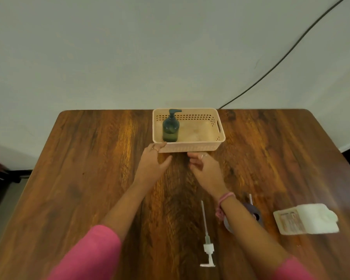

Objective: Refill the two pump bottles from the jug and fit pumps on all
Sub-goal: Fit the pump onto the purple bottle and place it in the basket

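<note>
A dark green pump bottle (171, 128) with its pump fitted stands upright in the left part of a beige perforated basket (218, 136) at the table's far edge. My left hand (153, 160) is just in front of the basket, fingertips touching its front left corner, fingers relaxed. My right hand (205, 167) hovers beside it, fingers loosely curled, holding nothing. A loose white pump (206, 235) with a long tube lies near the front. A dark bottle (254, 214) lies on its side, partly hidden behind my right forearm. The white jug (307, 219) lies on its side at the right.
The wooden table (89, 178) stands against a pale wall. A black cable (281, 61) runs down the wall to the table's back edge.
</note>
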The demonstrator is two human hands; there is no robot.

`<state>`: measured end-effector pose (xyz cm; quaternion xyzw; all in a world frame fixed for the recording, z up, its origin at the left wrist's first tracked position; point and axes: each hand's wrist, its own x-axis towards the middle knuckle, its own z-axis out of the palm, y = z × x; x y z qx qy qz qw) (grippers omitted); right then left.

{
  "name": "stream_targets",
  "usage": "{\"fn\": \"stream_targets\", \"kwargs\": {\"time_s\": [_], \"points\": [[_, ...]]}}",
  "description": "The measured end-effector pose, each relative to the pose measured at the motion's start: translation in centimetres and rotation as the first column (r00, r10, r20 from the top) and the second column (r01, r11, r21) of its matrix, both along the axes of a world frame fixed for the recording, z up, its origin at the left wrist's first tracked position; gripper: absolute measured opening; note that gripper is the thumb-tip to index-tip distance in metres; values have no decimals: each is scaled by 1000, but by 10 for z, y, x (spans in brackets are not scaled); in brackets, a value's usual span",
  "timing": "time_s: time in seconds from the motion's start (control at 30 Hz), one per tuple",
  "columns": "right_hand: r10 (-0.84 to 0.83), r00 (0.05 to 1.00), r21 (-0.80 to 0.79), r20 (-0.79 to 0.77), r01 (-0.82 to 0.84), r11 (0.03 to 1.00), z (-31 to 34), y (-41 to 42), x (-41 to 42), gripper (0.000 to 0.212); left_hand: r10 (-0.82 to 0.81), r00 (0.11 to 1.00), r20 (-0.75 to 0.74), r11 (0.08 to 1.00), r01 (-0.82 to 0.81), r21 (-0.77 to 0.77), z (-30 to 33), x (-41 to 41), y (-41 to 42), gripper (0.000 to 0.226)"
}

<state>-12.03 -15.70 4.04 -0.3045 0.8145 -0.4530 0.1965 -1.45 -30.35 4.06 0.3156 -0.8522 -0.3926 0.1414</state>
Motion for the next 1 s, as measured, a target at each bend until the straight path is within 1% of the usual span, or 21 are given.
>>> {"fn": "stream_targets", "kwargs": {"time_s": [0.1,0.17,0.2,0.27,0.33,0.4,0.43,0.47,0.53,0.6,0.63,0.7,0.8,0.87,0.9,0.93,0.97,1.0], "points": [[110,988,9,-112,-110,994,-17,39,23,34,-20,1000,-22,1000,20,9,-8,22,30,42],[167,973,44,-158,-162,986,-24,61,32,33,-19,999,-28,999,19,26,-14,34,49,37],[204,963,91,-177,-190,978,-26,71,35,33,-8,1000,-28,999,9,42,-17,39,57,35],[325,924,260,-199,-270,927,-26,89,39,39,9,999,-35,998,-6,67,-20,48,72,33],[525,819,454,-230,-387,803,-27,105,44,50,15,999,-40,997,-12,77,-22,56,86,32],[703,677,597,-217,-477,645,-26,120,52,57,20,999,-43,996,-16,86,-24,62,97,31],[769,605,659,-205,-496,566,-26,128,58,58,23,999,-42,995,-19,93,-25,65,104,30],[819,539,702,-196,-506,501,-26,135,64,58,28,999,-37,995,-24,101,-24,67,111,30],[885,428,754,-185,-515,407,-29,145,73,50,47,999,-27,994,-44,104,-21,66,122,29],[923,346,784,-167,-522,337,-35,152,78,45,64,998,-18,993,-62,105,-16,65,134,29],[934,323,795,-152,-522,310,-38,155,79,43,68,998,-12,992,-66,105,-14,64,139,30],[941,300,797,-157,-525,300,-43,161,78,39,75,997,0,992,-75,100,-11,61,150,29],[930,321,751,-178,-567,339,-46,167,72,36,98,995,-15,990,-96,102,-11,58,163,29],[900,361,669,-243,-610,425,-38,167,68,37,117,993,-20,987,-114,114,-11,57,169,30],[875,376,607,-304,-632,482,-31,167,65,35,130,991,-19,985,-127,121,-11,57,171,32],[852,370,551,-370,-651,522,-21,167,61,32,152,988,-16,980,-148,134,-12,58,172,36],[819,386,462,-426,-685,563,-10,168,57,27,186,982,-16,972,-182,151,-13,59,173,41],[769,459,353,-445,-700,621,1,171,49,25,228,974,-12,960,-223,169,-16,60,175,47]]}}
